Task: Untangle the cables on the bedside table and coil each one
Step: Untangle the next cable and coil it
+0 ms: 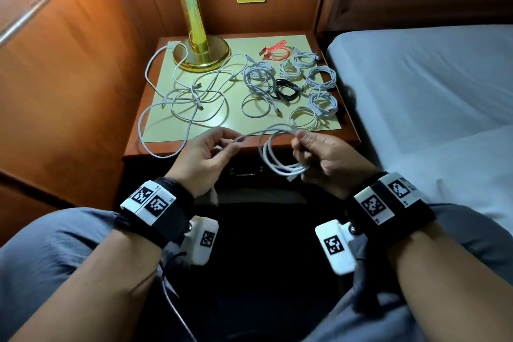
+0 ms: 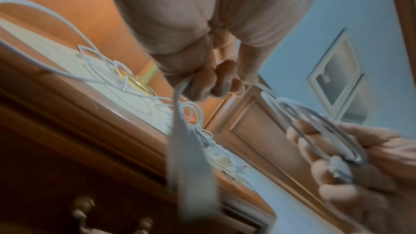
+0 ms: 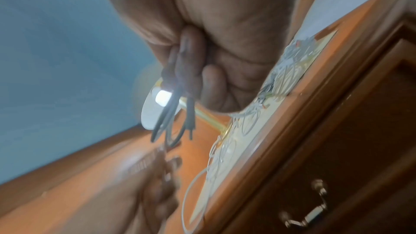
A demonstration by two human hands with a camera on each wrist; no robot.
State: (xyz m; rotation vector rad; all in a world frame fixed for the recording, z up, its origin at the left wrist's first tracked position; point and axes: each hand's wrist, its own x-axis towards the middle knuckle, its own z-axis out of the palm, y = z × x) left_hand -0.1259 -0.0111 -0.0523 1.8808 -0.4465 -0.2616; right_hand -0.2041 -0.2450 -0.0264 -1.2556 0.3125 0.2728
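STEP: coiling one white cable point(image 1: 280, 153), held off the bench point(image 1: 249, 44) front edge | GRIP: right hand point(image 1: 327, 158) clutches the loops, left hand point(image 1: 205, 153) pinches the free tail | NEXT: we judge the tail needs wrapping in; loose tangle point(image 1: 188, 97) remains.

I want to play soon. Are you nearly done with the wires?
More than half. Done: the coils on the table's right side. In hand: the right hand holds a white cable's loops while the left hand feeds its end. Left: the tangle by the lamp.
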